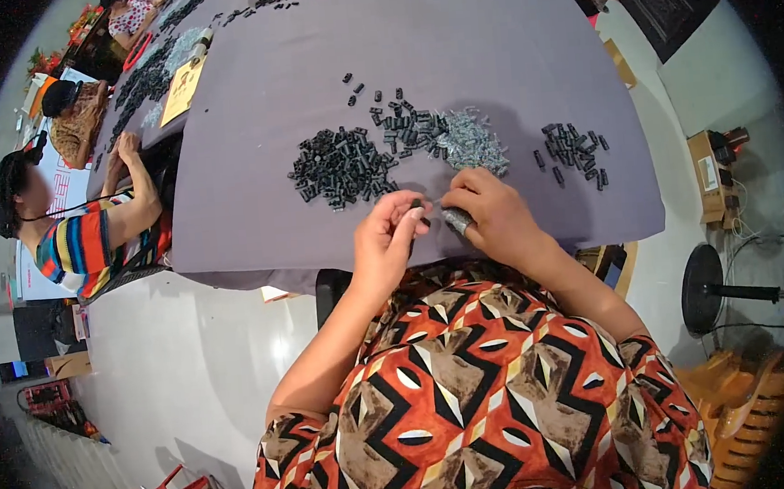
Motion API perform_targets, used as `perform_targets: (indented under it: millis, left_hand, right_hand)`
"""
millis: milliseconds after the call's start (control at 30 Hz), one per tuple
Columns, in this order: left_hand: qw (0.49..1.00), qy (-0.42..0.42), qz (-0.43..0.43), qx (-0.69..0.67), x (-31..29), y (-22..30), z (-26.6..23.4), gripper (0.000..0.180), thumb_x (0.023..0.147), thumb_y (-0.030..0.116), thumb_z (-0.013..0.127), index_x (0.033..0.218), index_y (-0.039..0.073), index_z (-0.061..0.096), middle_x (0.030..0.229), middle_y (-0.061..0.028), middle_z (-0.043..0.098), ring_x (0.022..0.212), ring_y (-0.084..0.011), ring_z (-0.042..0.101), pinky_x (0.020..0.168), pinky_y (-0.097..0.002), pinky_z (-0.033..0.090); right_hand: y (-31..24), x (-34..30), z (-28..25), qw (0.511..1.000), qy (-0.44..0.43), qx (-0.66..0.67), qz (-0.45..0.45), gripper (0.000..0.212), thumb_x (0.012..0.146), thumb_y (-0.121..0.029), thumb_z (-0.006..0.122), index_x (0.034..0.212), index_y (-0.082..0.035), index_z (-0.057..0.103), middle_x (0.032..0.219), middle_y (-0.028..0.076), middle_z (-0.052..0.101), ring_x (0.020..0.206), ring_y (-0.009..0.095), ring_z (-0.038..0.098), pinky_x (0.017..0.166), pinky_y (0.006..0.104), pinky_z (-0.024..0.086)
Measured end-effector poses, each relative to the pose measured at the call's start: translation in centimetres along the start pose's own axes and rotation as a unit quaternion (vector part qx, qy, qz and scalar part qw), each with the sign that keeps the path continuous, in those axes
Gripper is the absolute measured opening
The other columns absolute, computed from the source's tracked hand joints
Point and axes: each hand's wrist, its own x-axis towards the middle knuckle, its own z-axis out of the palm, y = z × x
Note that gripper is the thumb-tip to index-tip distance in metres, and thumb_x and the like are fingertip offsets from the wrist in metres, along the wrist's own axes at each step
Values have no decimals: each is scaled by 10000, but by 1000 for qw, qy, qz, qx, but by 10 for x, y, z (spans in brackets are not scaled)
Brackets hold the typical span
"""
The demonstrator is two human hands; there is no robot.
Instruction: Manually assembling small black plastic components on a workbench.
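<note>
My left hand (384, 240) is closed in a pinch round a small black cylindrical part (417, 204) near the table's front edge. Close beside it, my right hand (499, 212) has its fingertips pressed together, and a tiny pale piece seems to stick out toward the black part; its kind is too small to make out. Silver-grey wrapping (457, 220) covers one digit of this hand. Just beyond my hands lie a large heap of black parts (337, 168), a looser group of black parts (408, 127) and a pile of small clear pieces (476, 140).
A separate cluster of black parts (573, 148) lies to the right on the grey tablecloth (523, 35). At left, a person in a striped shirt (92, 247) sits by more black parts and a yellow card (183, 91). A black fan (704, 288) stands at right.
</note>
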Motion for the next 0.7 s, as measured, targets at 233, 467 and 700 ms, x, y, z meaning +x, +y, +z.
perform_targets:
  millis: [233, 467, 700]
  left_hand:
    - [998, -5, -19, -54, 2, -3, -5, 172, 948, -1, 573, 1119, 10, 583, 1061, -97, 699, 779, -82, 623, 727, -223, 521]
    - [999, -10, 13, 28, 0, 0, -5, 234, 946, 15, 583, 1180, 15, 596, 1016, -64, 694, 770, -66, 598, 710, -208, 496]
    - [999, 5, -41, 6, 1, 13, 1, 217, 959, 39, 569, 1172, 26, 613, 917, -17, 666, 745, -57, 576, 672, -199, 467]
  right_hand:
    - [-3, 7, -6, 993, -74, -10, 93, 184, 743, -46, 667, 917, -41, 607, 932, 120, 562, 923, 334, 582, 781, 439, 489]
    - [7, 1, -6, 997, -44, 6, 60, 211, 760, -35, 642, 957, -34, 565, 934, 136, 567, 913, 366, 582, 768, 454, 481]
    - [8, 1, -12, 993, -42, 49, 97, 241, 740, -12, 641, 972, -34, 578, 957, 142, 599, 915, 357, 609, 785, 436, 497]
